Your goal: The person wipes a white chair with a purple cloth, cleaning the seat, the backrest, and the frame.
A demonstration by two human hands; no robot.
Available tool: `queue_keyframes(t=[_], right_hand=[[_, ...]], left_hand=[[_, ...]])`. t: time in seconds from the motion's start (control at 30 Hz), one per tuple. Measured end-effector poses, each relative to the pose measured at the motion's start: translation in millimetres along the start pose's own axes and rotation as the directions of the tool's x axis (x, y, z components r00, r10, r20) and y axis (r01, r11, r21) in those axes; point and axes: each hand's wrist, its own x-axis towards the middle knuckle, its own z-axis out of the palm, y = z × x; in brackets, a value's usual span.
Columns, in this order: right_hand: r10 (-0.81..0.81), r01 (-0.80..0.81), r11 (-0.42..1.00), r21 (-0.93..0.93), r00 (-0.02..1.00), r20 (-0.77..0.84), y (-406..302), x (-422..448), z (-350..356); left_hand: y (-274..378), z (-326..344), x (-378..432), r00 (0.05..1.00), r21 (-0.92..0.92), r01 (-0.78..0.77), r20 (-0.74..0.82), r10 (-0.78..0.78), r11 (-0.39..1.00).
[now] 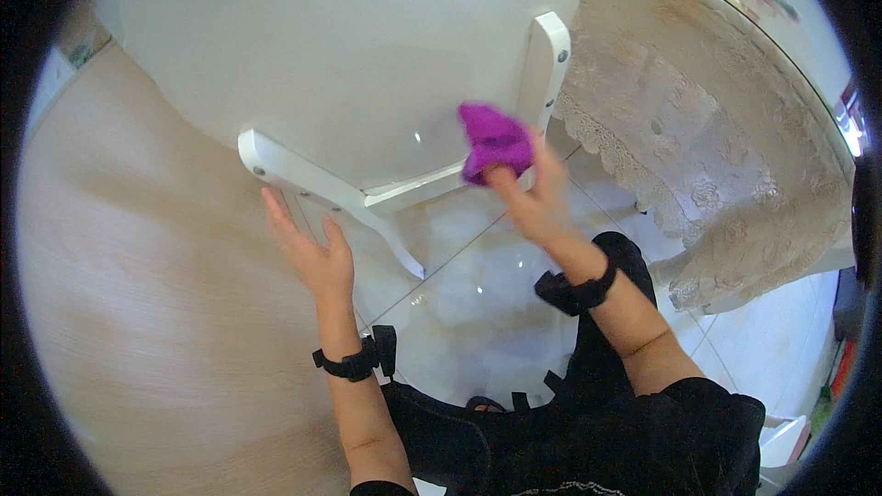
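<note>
A crumpled purple cloth (495, 141) is gripped in my right hand (534, 203), in front of a smooth white furniture panel (331, 48). Whether the cloth touches the panel is unclear. My left hand (313, 255) holds nothing, its fingers spread, just below the upper end of the white left leg (296, 169). I cannot tell if its fingertips touch that leg. The white right leg (548, 62) stands behind and above my right hand, with round metal fasteners in it. Between the two legs runs a white crossbar (417, 186), partly hidden by the cloth.
At right stands a table covered by a beige lace tablecloth (675, 151), with a glass-like top edge (751, 21). A pale wood-grain surface (151, 289) rises along the left. White floor tiles (475, 289) lie below, near my black-clad knee (620, 255).
</note>
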Motion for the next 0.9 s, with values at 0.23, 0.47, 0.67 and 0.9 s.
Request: queue_keyframes(t=[0.23,0.47,0.67,0.9], right_hand=[[-0.487,0.331,0.842,-0.425,0.804,-0.340,-36,94,-51],[-0.477,0.287,0.844,-0.453,0.788,-0.389,9,112,-32],[-0.394,0.246,0.905,-0.347,0.792,-0.466,22,105,-23],[-0.295,0.234,0.955,-0.182,0.794,-0.532,36,103,-18]], left_hand=[[134,-13,75,0.929,0.296,-0.301,-0.124,0.349,0.907],[213,21,163,0.726,0.305,-0.635,-0.080,0.683,0.710],[243,41,187,0.602,0.454,-0.655,-0.168,0.781,0.603],[274,63,204,0.438,0.530,-0.787,0.120,0.891,0.316]])
